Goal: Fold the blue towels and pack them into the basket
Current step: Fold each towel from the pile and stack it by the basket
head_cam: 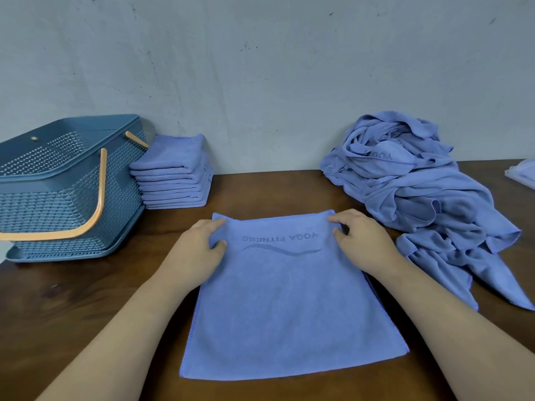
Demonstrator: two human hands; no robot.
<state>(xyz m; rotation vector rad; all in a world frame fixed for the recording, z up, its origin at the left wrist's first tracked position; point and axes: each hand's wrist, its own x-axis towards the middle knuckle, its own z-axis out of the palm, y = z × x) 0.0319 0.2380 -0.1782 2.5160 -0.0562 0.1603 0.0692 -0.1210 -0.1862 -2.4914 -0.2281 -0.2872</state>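
A blue towel [289, 308] printed "YOGA FITNESS" lies flat, folded in half, on the brown table in front of me. My left hand [199, 250] pinches its far left corner. My right hand [362, 238] pinches its far right corner. A blue plastic basket [63, 180] with orange handles stands at the back left, with no towels visible inside. A neat stack of folded blue towels [173, 175] sits right beside the basket. A loose heap of unfolded blue towels [428, 198] lies at the back right.
The grey wall [260, 68] runs along the table's back edge. A pale plastic-wrapped item [521, 172] shows at the far right edge. Bare brown tabletop [72, 299] lies at the front left.
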